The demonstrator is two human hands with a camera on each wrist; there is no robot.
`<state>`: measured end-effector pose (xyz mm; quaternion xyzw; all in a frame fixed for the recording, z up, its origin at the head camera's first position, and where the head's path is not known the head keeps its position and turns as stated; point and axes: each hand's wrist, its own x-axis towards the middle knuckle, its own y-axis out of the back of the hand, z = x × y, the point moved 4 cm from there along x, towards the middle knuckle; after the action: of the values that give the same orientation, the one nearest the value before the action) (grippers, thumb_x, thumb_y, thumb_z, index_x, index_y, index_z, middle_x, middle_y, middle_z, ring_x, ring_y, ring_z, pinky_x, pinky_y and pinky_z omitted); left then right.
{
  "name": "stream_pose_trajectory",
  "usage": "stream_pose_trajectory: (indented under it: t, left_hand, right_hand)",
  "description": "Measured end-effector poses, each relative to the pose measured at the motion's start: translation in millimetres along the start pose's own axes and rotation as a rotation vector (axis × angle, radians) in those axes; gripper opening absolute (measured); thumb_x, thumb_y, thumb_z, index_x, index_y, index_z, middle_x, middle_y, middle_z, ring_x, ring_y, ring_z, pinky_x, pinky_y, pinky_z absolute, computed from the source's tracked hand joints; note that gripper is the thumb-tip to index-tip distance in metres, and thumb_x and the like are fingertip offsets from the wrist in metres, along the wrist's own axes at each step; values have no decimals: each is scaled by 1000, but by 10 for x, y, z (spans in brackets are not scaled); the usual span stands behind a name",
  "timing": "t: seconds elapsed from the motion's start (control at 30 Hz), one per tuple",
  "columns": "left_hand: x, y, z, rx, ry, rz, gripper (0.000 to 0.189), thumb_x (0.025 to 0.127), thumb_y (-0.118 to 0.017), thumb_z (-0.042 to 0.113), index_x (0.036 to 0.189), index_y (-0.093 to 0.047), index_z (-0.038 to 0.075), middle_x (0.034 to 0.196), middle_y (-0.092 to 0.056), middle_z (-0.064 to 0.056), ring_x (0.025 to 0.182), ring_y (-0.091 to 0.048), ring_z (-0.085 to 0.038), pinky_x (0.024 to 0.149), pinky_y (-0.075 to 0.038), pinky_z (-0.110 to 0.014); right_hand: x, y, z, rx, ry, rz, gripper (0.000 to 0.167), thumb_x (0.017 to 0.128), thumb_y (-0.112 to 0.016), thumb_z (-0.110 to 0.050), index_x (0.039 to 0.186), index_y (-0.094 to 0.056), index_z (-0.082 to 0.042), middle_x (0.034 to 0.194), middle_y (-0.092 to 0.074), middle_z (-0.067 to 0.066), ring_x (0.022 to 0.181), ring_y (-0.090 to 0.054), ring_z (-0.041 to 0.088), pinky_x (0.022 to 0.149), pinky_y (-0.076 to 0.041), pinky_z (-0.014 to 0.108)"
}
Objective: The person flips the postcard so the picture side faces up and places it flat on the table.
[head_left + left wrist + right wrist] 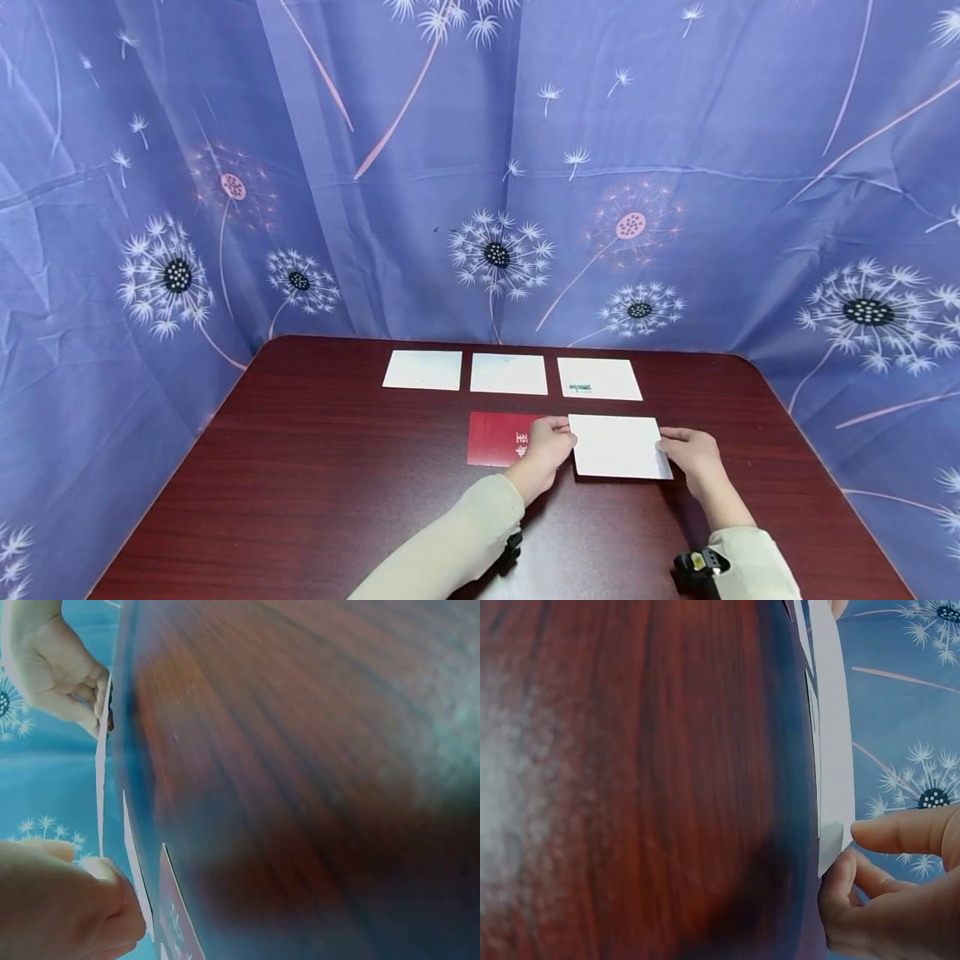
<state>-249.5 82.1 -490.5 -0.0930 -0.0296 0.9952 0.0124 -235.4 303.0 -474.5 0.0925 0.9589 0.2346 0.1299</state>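
Both hands hold a white card (618, 447) by its two short sides, just above the dark red-brown table. At its left edge, my left hand (549, 451) pinches it between thumb and fingers. My right hand (692, 455) pinches the opposite edge, and the right wrist view shows the thumb on one face of the card (834, 735) and curled fingers on the other. A red card (495, 438) with pale characters lies left of the white one, partly covered by my left hand.
Behind the held card, three white cards lie in a row: a left one (423, 370), a middle one (509, 374) and a right one (598, 379) with a small green print. The wooden table (322, 467) ends at a blue dandelion-patterned curtain (405, 250).
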Motion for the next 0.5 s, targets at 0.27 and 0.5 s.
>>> stream_pose_trajectory:
  t: [0.27, 0.5]
  left_hand:
    - [-23, 37, 75, 47, -58, 28, 49, 73, -51, -16, 120, -62, -6, 70, -50, 3, 58, -43, -5, 47, -33, -15]
    - [-15, 68, 80, 87, -173, 41, 28, 74, -52, -12, 94, -69, -3, 65, -54, 3, 55, -49, -5, 46, -39, -15]
  right_hand:
    - [7, 32, 43, 111, 6, 5, 41, 89, -55, 0, 122, -48, 24, 91, -66, 11, 70, -55, -4, 67, -50, 16]
    - [-8, 67, 34, 188, 17, 41, 41, 90, -60, -3, 122, -52, 20, 85, -67, 0, 70, -61, -2, 67, -53, 19]
